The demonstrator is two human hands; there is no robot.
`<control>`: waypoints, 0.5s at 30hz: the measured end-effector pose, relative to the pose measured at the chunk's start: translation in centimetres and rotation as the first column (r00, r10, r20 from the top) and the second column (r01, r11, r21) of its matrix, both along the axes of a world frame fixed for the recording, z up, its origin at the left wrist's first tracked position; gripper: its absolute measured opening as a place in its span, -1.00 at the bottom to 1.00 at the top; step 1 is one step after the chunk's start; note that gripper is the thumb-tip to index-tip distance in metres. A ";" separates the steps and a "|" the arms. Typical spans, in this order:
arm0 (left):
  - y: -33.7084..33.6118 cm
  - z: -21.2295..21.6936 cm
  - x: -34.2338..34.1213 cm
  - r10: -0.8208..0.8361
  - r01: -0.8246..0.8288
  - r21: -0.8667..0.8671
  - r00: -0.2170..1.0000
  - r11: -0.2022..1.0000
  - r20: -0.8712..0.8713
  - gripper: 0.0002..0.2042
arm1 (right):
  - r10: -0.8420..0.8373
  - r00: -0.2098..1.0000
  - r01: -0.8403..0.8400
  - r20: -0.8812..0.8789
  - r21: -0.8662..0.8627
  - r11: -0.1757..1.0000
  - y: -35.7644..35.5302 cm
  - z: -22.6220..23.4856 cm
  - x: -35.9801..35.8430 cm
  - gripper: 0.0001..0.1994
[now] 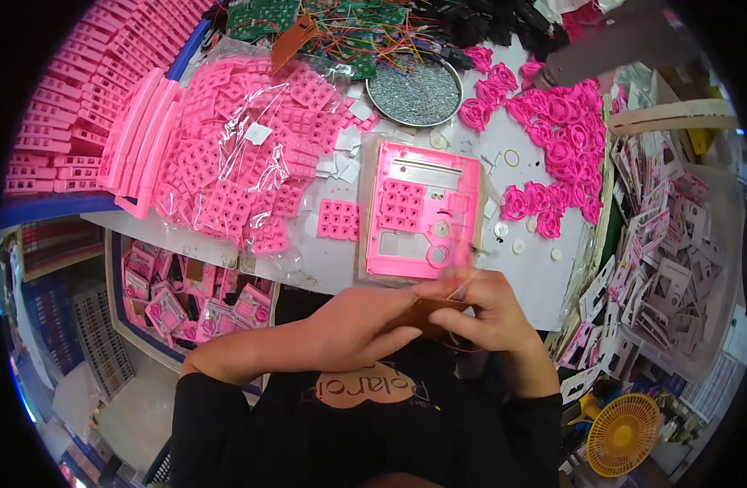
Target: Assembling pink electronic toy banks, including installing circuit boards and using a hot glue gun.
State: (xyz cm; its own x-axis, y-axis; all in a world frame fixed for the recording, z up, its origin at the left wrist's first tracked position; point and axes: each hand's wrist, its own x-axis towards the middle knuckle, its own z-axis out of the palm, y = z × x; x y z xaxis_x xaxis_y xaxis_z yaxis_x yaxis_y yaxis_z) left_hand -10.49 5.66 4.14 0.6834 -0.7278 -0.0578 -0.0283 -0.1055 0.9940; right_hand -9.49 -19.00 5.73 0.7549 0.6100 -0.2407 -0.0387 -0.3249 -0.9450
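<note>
Both my hands are close together at the table's near edge, in front of my body. My left hand (pixel 372 319) is closed on one side of a small brown circuit board (pixel 429 312). My right hand (pixel 494 311) pinches the other side, where thin wires show, partly blurred. Fingers cover much of the board. Just beyond them lies a pink plastic housing (pixel 469 195) in a shallow holder. A pink keypad (pixel 402 206) sits inside it, beside a metallic strip (pixel 426 175). Another pink keypad (pixel 338 220) lies to the left of the housing.
A clear bag of pink keypads (pixel 243 154) fills the left. Behind stand a round tin of small screws (pixel 414 89) and wired green boards (pixel 325 32). Pink ring-shaped parts (pixel 560 138) lie right. A crate of pink assemblies (pixel 195 297) and a yellow fan (pixel 623 435) flank me.
</note>
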 end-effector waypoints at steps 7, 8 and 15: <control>2.1 -0.9 3.4 -0.041 -0.154 0.358 0.876 0.921 0.481 -0.36 | 0.639 0.765 -0.505 -0.080 0.542 0.672 -6.6 0.7 1.5 -0.77; 1.1 -0.5 4.7 -0.154 -0.170 0.443 0.781 0.880 0.605 -0.29 | 0.620 0.778 -0.479 -0.105 0.540 0.693 -7.0 1.0 1.5 -0.78; -0.4 -2.4 4.6 -0.404 -0.241 0.692 0.664 0.681 0.629 0.01 | 0.394 0.916 -0.312 -0.077 0.482 0.819 -7.3 1.7 1.2 -0.67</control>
